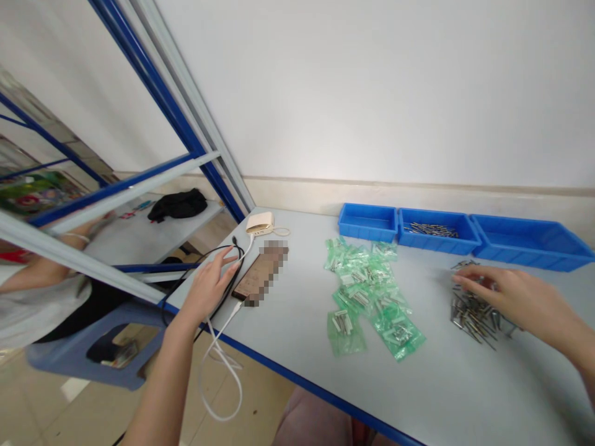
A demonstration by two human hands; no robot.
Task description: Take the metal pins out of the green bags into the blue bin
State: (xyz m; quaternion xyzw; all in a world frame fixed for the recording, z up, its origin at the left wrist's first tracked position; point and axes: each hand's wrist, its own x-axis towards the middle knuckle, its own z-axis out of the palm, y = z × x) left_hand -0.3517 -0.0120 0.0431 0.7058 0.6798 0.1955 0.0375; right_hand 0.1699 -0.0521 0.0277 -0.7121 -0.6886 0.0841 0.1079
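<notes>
My left hand [210,285] is at the left edge of the table, fingers apart, beside a black cable [236,267] and a phone [255,279]. A white charging cable [235,310] runs from the phone past my wrist and loops below the table edge. My right hand [515,297] is over a loose pile of thin metal pins or screws [474,319]. Its thumb and forefinger are close together at the pile's upper left; what they pinch, if anything, I cannot make out. Between my hands lie several green plastic bags [357,294] with small metal and white parts inside.
Three blue trays stand along the wall; the middle tray [471,241] holds thin metal pieces. A cream power bank [259,223] sits at the table's back left. Beyond the blue-and-grey frame [204,158], another person's arm [60,254] rests near a black cloth item [179,204].
</notes>
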